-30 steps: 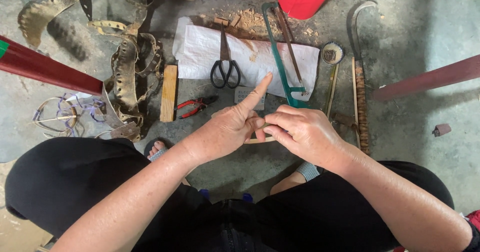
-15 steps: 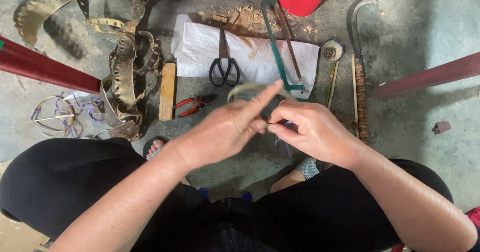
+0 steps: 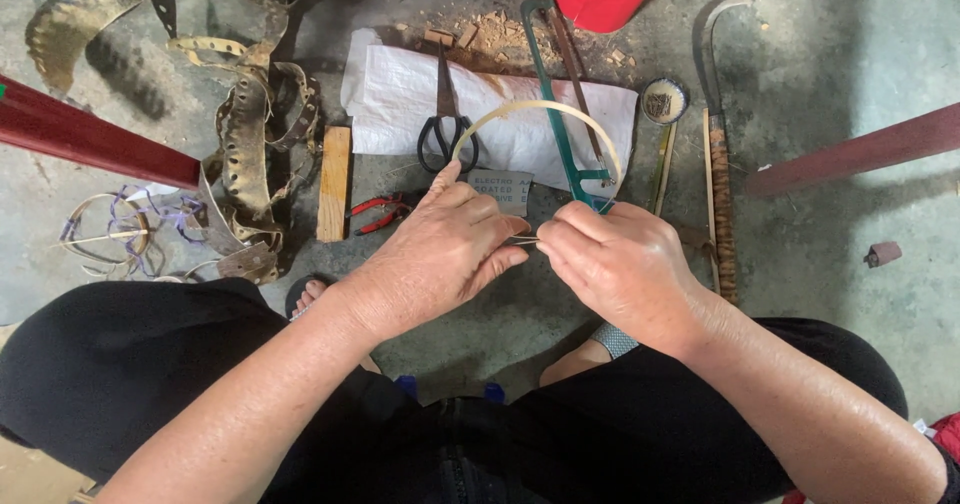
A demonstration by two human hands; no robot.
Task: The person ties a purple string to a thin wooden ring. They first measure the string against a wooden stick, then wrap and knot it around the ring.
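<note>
The person's left hand (image 3: pixel 445 254) and right hand (image 3: pixel 620 264) meet close together above the grey concrete floor (image 3: pixel 850 94), knuckles up. Between them runs a thin pale bamboo strip bent into an arch (image 3: pixel 545 109); its two ends come down into the hands, one end disappearing beside the left thumb, the other behind the right hand's knuckles. The left hand's fingers (image 3: pixel 490 234) are curled closed around the strip's end, and the right hand's fingers (image 3: pixel 570 234) are pinched shut on it too; a fine sliver shows in the small gap between the two hands. The arch rises away from the fingers and stands over a white woven sack (image 3: pixel 400 94) spread on the floor. On that sack lie black-handled scissors (image 3: pixel 447 129) and a green-framed hacksaw (image 3: pixel 555 94), the saw passing under the arch's right side. A small grey printed card (image 3: pixel 500 189) lies just beyond the left fingers. Left of the sack rest a short wooden block (image 3: pixel 333 182) and red-handled pliers (image 3: pixel 378 214). A curved sickle with a wrapped handle (image 3: pixel 718 164) lies right of the sack
</note>
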